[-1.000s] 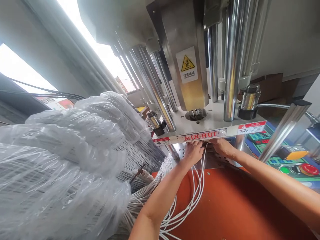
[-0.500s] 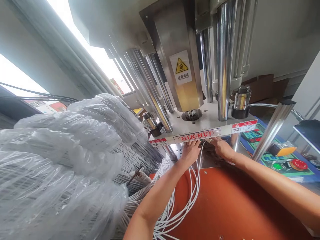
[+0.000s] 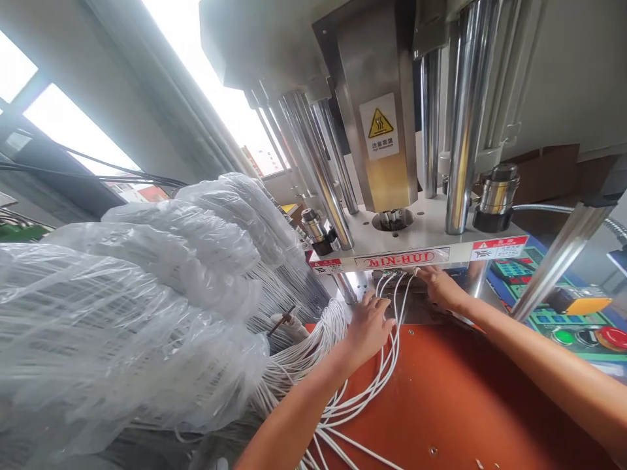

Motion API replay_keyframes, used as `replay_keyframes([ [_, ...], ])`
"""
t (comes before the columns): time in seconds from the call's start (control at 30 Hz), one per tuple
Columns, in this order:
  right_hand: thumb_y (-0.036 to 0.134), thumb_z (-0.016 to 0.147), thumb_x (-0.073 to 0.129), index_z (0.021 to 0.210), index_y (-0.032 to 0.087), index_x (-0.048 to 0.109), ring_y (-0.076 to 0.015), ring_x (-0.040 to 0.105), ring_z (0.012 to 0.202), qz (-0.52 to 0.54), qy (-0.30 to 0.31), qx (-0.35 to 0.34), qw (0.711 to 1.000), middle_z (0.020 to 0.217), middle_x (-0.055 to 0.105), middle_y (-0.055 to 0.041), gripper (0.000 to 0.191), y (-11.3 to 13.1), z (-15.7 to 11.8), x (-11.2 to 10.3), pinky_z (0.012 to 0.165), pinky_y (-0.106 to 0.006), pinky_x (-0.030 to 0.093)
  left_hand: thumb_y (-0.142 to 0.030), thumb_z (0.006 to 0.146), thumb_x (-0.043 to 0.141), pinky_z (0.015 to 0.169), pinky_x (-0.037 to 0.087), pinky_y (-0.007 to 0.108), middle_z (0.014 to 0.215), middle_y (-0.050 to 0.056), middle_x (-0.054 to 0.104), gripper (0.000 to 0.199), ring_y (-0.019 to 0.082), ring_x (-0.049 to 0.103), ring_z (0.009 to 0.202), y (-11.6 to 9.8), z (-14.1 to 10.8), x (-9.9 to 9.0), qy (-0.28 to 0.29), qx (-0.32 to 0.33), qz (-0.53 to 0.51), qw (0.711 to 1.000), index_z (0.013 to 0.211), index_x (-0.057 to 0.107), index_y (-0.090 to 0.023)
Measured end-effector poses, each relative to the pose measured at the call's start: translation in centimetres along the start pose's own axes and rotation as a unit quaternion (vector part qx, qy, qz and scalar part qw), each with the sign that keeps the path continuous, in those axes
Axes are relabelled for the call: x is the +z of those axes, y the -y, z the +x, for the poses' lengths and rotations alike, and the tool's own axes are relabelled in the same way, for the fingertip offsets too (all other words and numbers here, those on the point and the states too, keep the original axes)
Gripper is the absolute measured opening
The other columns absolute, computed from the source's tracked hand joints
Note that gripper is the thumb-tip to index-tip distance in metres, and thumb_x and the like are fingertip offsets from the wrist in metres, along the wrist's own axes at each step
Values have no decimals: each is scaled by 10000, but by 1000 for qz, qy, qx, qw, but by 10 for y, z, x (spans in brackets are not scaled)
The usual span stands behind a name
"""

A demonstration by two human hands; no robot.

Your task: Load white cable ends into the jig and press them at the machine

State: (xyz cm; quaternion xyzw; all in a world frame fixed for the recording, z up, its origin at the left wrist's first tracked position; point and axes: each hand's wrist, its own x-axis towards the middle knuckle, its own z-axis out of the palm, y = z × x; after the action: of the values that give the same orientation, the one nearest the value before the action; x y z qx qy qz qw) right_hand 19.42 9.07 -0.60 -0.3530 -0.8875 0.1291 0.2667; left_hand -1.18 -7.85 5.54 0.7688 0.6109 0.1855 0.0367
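Observation:
Several thin white cables (image 3: 396, 349) run in a curve up to the front of a press machine, their ends lying under its white plate (image 3: 337, 241). Over these cables is my left hand (image 3: 371, 326), just below the plate, with thumb and fingers apart and nothing plainly gripped. At the plate's front edge, my right hand (image 3: 442, 288) has its fingertips at the end of the rightmost cable and appears to pinch it. The plate hides part of those fingertips. Small connector ends show dimly beneath the MIN-HUI label (image 3: 401, 258).
Bundles of cable in clear plastic bags (image 3: 196, 261) fill the left side. Chrome columns (image 3: 467, 124) and a nozzle housing with a heat warning sticker (image 3: 379, 127) stand above. A control panel with a red button (image 3: 612, 338) is on the right, an orange-brown work surface (image 3: 441, 391) in front.
My left hand has drawn back from under the plate, down toward me, uncovering the cable ends. My right hand stays at the plate edge. The whole view has shifted, with the machine now further right.

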Motion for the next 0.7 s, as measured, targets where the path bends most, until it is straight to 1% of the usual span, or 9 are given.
replay_keyframes([
  [0.1, 15, 737, 411, 1418, 255, 486, -309, 442, 1251, -122, 57, 9, 991, 1385, 525, -119, 726, 10, 1, -2, 962, -469, 437, -219, 869, 598, 1130, 377, 461, 1209, 68, 637, 360, 280, 404, 1334, -15, -22, -11, 11, -2, -52, 999, 1225, 563, -184],
  [0.17, 28, 765, 407, 1435, 264, 459, -313, 460, 1229, -193, 91, 17, 977, 1380, 529, -128, 712, 15, 3, -6, 934, -479, 441, -219, 880, 588, 1138, 370, 443, 1244, 58, 621, 380, 258, 378, 1354, -25, -37, -18, 11, -6, -89, 996, 1257, 540, -195],
  [0.2, 33, 777, 403, 1442, 263, 448, -315, 481, 1202, -207, 99, 20, 973, 1354, 549, -137, 705, 19, 5, -7, 926, -494, 436, -220, 886, 582, 1141, 367, 438, 1262, 56, 612, 389, 249, 368, 1362, -29, -44, -20, 10, -8, -106, 994, 1271, 529, -202],
  [0.3, 51, 823, 371, 1452, 277, 427, -326, 523, 1128, -219, 100, 23, 970, 1274, 600, -158, 670, 33, 13, -4, 910, -565, 403, -216, 903, 559, 1150, 357, 430, 1304, 54, 586, 411, 231, 344, 1383, -38, -67, -25, 5, -9, -150, 989, 1309, 501, -221],
  [0.37, 48, 849, 332, 1450, 307, 423, -330, 509, 1147, -227, 100, 19, 969, 1307, 584, -142, 661, 45, 18, 2, 921, -597, 371, -221, 909, 554, 1151, 359, 421, 1315, 53, 579, 417, 223, 345, 1386, -40, -84, -25, 2, -8, -176, 984, 1321, 494, -233],
  [0.43, 30, 857, 295, 1449, 328, 417, -324, 479, 1195, -227, 103, 11, 968, 1378, 538, -110, 674, 53, 22, 10, 934, -599, 354, -226, 912, 553, 1145, 369, 417, 1303, 54, 588, 400, 223, 359, 1380, -41, -100, -25, -4, -11, -195, 981, 1310, 507, -239],
  [0.5, 14, 853, 282, 1442, 338, 423, -310, 461, 1225, -223, 110, 10, 969, 1418, 509, -83, 687, 56, 25, 14, 937, -590, 353, -224, 917, 548, 1124, 395, 420, 1266, 58, 614, 366, 226, 404, 1352, -40, -115, -24, -18, -19, -207, 978, 1283, 530, -241],
  [0.6, 13, 838, 307, 1393, 371, 482, -278, 483, 1204, -211, 121, 23, 970, 1381, 549, -52, 683, 54, 29, 15, 926, -551, 377, -193, 919, 538, 1054, 466, 393, 1181, 66, 660, 329, 222, 502, 1267, -37, -133, -22, -61, -13, -213, 975, 1245, 558, -234],
  [0.7, 18, 827, 343, 1342, 381, 541, -273, 491, 1185, -212, 115, 42, 970, 1330, 587, -56, 660, 56, 30, 17, 931, -521, 383, -144, 908, 537, 966, 527, 341, 1077, 61, 698, 325, 204, 596, 1146, -36, -151, -19, -126, 26, -215, 968, 1218, 583, -231],
])
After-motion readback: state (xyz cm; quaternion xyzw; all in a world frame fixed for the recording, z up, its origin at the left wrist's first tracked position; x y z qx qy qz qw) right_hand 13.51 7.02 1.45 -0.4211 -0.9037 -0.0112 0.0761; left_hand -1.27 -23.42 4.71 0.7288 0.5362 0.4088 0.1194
